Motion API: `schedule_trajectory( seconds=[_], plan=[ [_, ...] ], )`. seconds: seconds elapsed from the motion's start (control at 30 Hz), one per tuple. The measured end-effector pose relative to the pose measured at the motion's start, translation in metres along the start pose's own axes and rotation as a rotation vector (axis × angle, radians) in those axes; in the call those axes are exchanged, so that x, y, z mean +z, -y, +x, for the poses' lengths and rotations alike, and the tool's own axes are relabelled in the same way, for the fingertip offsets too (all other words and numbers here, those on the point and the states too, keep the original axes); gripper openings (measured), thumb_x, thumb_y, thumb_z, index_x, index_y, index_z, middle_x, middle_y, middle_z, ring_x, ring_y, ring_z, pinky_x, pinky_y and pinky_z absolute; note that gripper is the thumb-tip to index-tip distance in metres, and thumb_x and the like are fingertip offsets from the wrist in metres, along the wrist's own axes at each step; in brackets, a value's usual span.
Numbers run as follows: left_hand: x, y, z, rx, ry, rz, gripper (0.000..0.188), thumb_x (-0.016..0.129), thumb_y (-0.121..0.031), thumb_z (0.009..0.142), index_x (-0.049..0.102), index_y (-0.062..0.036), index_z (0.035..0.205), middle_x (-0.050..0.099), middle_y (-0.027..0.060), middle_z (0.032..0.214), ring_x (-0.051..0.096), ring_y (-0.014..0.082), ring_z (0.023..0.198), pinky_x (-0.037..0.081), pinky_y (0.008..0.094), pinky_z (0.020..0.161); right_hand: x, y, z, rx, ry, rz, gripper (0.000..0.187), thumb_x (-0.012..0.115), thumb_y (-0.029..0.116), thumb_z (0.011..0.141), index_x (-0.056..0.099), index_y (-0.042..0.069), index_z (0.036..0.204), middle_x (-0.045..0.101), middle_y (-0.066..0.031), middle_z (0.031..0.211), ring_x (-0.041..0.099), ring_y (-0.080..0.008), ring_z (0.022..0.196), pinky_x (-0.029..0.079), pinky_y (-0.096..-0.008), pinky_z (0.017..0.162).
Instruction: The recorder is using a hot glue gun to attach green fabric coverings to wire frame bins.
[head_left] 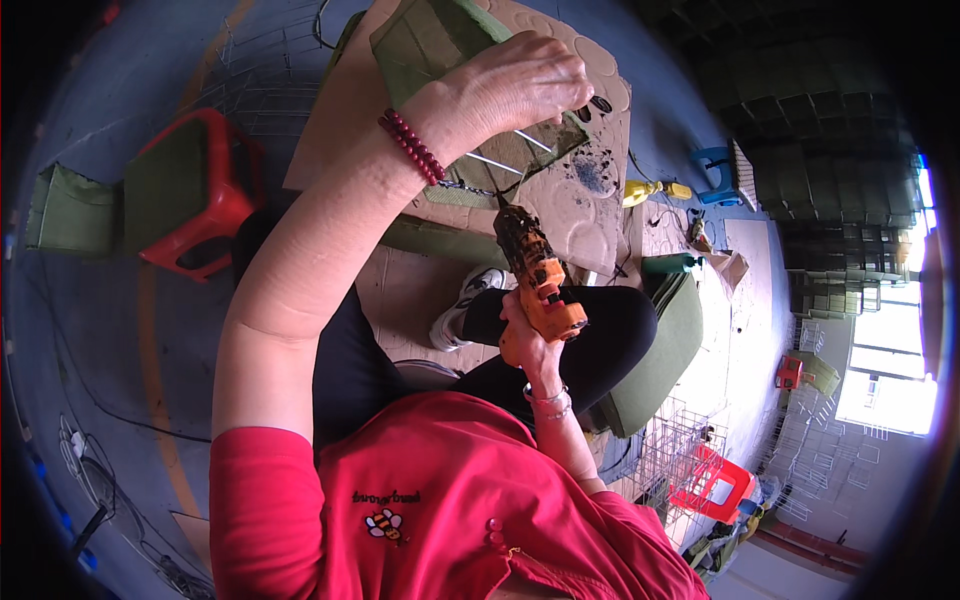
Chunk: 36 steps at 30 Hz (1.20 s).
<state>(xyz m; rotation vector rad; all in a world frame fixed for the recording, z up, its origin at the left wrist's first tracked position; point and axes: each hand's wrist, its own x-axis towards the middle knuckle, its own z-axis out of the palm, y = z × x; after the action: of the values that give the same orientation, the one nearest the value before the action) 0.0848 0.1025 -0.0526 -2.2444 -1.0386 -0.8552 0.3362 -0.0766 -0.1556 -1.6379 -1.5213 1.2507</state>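
Observation:
My right hand [530,335] is closed round the handle of an orange glue gun [550,300]. Dark residue coats the gun's front part, and its nozzle points up toward a green fabric box [430,45]. White wire rods show along the box's near side, close to the nozzle. Over the box reaches my left arm, a red bead bracelet at the wrist. My left hand [530,80] is closed at the box's right edge, fingers curled down; the fingertips are mostly hidden. Beneath the box lies a brown cardboard sheet [600,215] with dark stains and scraps.
A red stool [215,225] stands left, beside another green fabric box [75,210]. To the right are a yellow bottle [655,190], a blue stool [715,175], stacked green panels [660,345] and a wire basket [680,450]. Many green boxes [840,150] are piled at the far right.

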Motion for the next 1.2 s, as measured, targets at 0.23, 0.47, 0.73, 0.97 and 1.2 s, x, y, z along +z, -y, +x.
schedule_trajectory(
  seconds=[0.23, 0.47, 0.73, 0.97, 1.2],
  plan=[
    [0.003, 0.000, -0.001, 0.022, -0.021, -0.035, 0.029, 0.073, -0.028, 0.081, 0.055, -0.0165, 0.100, 0.048, 0.0001, 0.101, 0.052, 0.0190, 0.101, 0.047, 0.0341, 0.101, 0.003, 0.001, 0.001, -0.004, -0.031, 0.127, 0.022, 0.075, 0.028, 0.090, 0.066, 0.009, 0.097, 0.063, 0.0023, 0.078, 0.059, -0.0079, 0.068, 0.045, -0.0270, 0.059],
    [0.005, -0.009, -0.001, 0.022, -0.023, -0.033, 0.029, 0.073, -0.028, 0.081, 0.054, -0.0166, 0.100, 0.048, 0.0000, 0.101, 0.052, 0.0189, 0.102, 0.047, 0.0343, 0.101, -0.009, 0.011, -0.012, 0.027, -0.003, 0.102, 0.007, 0.068, 0.010, 0.091, 0.062, 0.006, 0.091, 0.062, 0.0016, 0.081, 0.059, -0.0082, 0.076, 0.046, -0.0249, 0.070],
    [-0.018, 0.052, 0.006, 0.013, -0.272, -0.130, 0.024, 0.074, -0.027, 0.083, 0.066, -0.0132, 0.101, 0.064, 0.0015, 0.093, 0.062, 0.0214, 0.090, 0.052, 0.0351, 0.085, -0.044, -0.022, 0.026, -0.328, -0.278, -0.096, 0.015, 0.072, 0.021, 0.091, 0.073, 0.013, 0.104, 0.069, 0.0022, 0.097, 0.065, -0.0113, 0.090, 0.050, -0.0282, 0.080],
    [-0.088, 0.057, 0.004, -0.453, 0.050, -0.344, 0.014, 0.077, -0.024, 0.082, 0.074, -0.0104, 0.081, 0.070, 0.0135, 0.076, 0.069, 0.0317, 0.073, 0.055, 0.0387, 0.065, -0.077, 0.010, 0.125, -0.430, -0.406, -0.428, 0.033, 0.078, 0.027, 0.083, 0.067, 0.006, 0.106, 0.071, -0.0159, 0.084, 0.070, -0.0299, 0.077, 0.053, -0.0398, 0.068],
    [-0.095, 0.038, 0.004, -0.619, 0.185, -0.447, 0.025, 0.080, -0.020, 0.080, 0.077, -0.0025, 0.097, 0.073, 0.0187, 0.091, 0.074, 0.0288, 0.080, 0.055, 0.0345, 0.070, -0.071, -0.024, 0.199, -0.507, -0.433, -0.788, 0.018, 0.065, 0.015, 0.083, 0.057, 0.008, 0.098, 0.066, -0.0136, 0.088, 0.065, -0.0333, 0.087, 0.047, -0.0452, 0.078]
  ],
)
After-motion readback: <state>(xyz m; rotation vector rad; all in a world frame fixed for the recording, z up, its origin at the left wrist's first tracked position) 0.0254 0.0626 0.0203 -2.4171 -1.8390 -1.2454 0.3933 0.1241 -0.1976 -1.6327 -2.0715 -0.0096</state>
